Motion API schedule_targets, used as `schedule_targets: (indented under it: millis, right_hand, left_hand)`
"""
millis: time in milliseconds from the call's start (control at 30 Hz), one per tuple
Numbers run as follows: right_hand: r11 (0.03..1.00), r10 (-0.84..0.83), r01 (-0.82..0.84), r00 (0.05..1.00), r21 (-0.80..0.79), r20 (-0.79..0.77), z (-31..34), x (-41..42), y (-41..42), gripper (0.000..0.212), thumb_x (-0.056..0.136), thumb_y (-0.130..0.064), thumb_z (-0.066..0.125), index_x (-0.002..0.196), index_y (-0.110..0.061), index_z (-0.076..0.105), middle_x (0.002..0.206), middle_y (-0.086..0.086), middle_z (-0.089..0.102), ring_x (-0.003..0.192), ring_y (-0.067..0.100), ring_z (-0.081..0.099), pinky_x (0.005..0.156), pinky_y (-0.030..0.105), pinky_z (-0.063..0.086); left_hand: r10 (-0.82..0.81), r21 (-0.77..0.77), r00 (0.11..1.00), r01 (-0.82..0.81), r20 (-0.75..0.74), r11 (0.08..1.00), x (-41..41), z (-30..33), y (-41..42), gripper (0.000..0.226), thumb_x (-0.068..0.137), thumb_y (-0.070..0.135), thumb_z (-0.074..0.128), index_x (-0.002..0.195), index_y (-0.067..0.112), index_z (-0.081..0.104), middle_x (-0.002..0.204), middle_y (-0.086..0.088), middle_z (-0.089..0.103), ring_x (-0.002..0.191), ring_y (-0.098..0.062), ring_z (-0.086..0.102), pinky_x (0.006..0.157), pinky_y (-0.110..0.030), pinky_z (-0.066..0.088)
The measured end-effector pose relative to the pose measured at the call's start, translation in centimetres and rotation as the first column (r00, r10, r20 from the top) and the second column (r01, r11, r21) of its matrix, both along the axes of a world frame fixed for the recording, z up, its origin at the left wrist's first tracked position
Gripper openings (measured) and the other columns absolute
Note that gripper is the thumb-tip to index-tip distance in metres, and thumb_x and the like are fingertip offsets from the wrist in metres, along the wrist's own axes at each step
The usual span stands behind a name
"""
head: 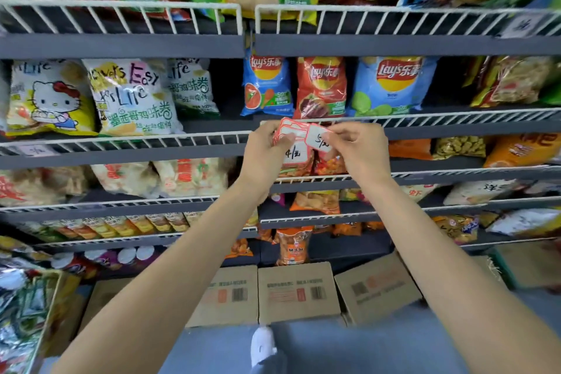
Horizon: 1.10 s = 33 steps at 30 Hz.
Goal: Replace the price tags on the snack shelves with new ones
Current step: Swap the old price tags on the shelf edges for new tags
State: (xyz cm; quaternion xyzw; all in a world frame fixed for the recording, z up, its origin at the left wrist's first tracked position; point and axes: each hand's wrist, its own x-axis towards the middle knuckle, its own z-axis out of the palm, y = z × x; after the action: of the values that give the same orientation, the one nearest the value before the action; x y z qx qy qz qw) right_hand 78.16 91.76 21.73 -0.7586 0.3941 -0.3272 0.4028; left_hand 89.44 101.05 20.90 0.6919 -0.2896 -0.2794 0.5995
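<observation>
a small stack of red-bordered price tags is gripped in the left hand, the fingers curled round its left edge with the thumb laid across its face. one white tag with handwritten figures is pinched at its right end between the thumb and fingertips of the right hand, whose other fingers are curled in. the long axis of this tag is seen to run from upper left to lower right, tilted slightly, with its written face turned toward the camera; its left end overlaps the stack just beside the left thumb. another handwritten tag is seen just below the left fingers, though whether it is held or fixed to the shelf cannot be told. behind both hands a white wire shelf rail and a grey shelf edge are crossed by the fingers. above the fingertips, three lay's bags are stood on the shelf, blue, red and light blue. to the left of the left hand, a hello kitty bag and white snack bags are set. below the wrists, orange snack packets are partly hidden by the forearms, and cardboard boxes are placed on the floor lower still. a white shoe is seen at the bottom.
</observation>
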Motion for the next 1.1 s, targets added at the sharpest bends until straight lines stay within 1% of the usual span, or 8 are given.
schedule_targets:
  millis: [100,167,300,433,633,767,967,1100]
  right_hand:
    - [0.998,-0.039,0.036,0.998,0.052,0.043,-0.8,-1.1,-3.0,0.008,0.089,-0.01,0.061,0.087,-0.007,0.067,0.069,0.007,0.067,0.052,0.006,0.066,0.057,0.02,0.056]
    - [0.998,-0.039,0.038,0.999,0.046,0.031,-1.4,-1.9,-5.1,0.009,0.09,-0.009,0.059,0.085,-0.009,0.066,0.071,0.006,0.068,0.059,0.01,0.069,0.065,0.028,0.059]
    - [1.0,-0.016,0.016,1.0,0.018,0.016,-2.3,-2.9,-8.9,0.013,0.091,-0.008,0.057,0.082,-0.013,0.065,0.071,0.001,0.068,0.067,0.011,0.07,0.076,0.036,0.058]
    - [0.999,0.036,-0.035,0.999,-0.041,0.008,-3.2,-3.5,-11.8,0.014,0.091,-0.01,0.056,0.083,-0.012,0.067,0.073,0.001,0.07,0.07,0.011,0.07,0.079,0.041,0.056]
    - [0.985,0.118,-0.116,0.993,-0.13,0.008,-3.1,-4.9,-14.2,0.014,0.092,-0.011,0.056,0.089,-0.008,0.069,0.074,0.001,0.068,0.072,0.013,0.069,0.074,0.043,0.057]
    - [0.982,0.146,-0.143,0.989,-0.12,0.012,-2.7,-5.4,-15.3,0.015,0.092,-0.013,0.055,0.089,-0.008,0.069,0.073,0.0,0.067,0.071,0.011,0.069,0.074,0.041,0.057]
    - [0.98,0.167,-0.166,0.986,-0.112,0.004,-2.8,-5.6,-15.7,0.015,0.092,-0.011,0.055,0.09,-0.006,0.069,0.073,0.001,0.067,0.07,0.012,0.068,0.073,0.039,0.058]
    - [0.972,0.173,-0.175,0.985,-0.156,-0.029,-2.7,-5.2,-15.7,0.015,0.093,-0.011,0.054,0.099,-0.006,0.066,0.084,0.009,0.071,0.073,0.013,0.069,0.072,0.037,0.058]
  left_hand:
    - [0.002,0.035,0.998,-0.005,0.064,0.999,-0.4,-0.6,-3.0,0.024,0.093,0.013,0.054,0.116,0.009,0.059,0.111,-0.005,0.066,0.104,-0.018,0.06,0.096,-0.039,0.048]
    - [-0.031,0.089,0.994,0.022,0.107,0.996,-0.8,-1.2,-4.8,0.029,0.092,0.017,0.056,0.12,0.009,0.058,0.116,-0.005,0.064,0.11,-0.019,0.058,0.099,-0.04,0.046]
    - [-0.086,0.207,0.986,0.055,0.144,0.977,-2.2,-1.9,-7.8,0.042,0.094,0.021,0.054,0.134,0.01,0.048,0.136,-0.005,0.053,0.127,-0.02,0.047,0.109,-0.036,0.036]
    - [-0.096,0.275,0.98,0.045,0.173,0.96,-4.4,-2.4,-10.3,0.049,0.095,0.018,0.053,0.14,0.008,0.039,0.144,-0.005,0.043,0.134,-0.02,0.039,0.107,-0.029,0.032]
    - [-0.021,0.276,0.987,-0.024,0.157,0.961,-6.7,-2.7,-12.9,0.055,0.094,0.014,0.053,0.144,0.005,0.032,0.149,-0.006,0.036,0.137,-0.019,0.034,0.108,-0.025,0.028]
    - [0.046,0.247,0.992,-0.075,0.12,0.966,-7.5,-2.2,-14.1,0.05,0.094,0.012,0.053,0.141,0.005,0.037,0.144,-0.006,0.044,0.132,-0.02,0.041,0.091,-0.016,0.027]
    - [0.078,0.246,0.991,-0.103,0.109,0.964,-7.8,-2.5,-14.5,0.05,0.093,0.012,0.054,0.141,0.008,0.038,0.144,-0.004,0.044,0.133,-0.02,0.04,0.097,-0.02,0.029]
    - [0.083,0.241,0.99,-0.108,0.113,0.965,-7.1,-3.1,-13.9,0.05,0.092,0.011,0.055,0.14,0.011,0.041,0.144,-0.003,0.044,0.134,-0.018,0.039,0.101,-0.024,0.032]
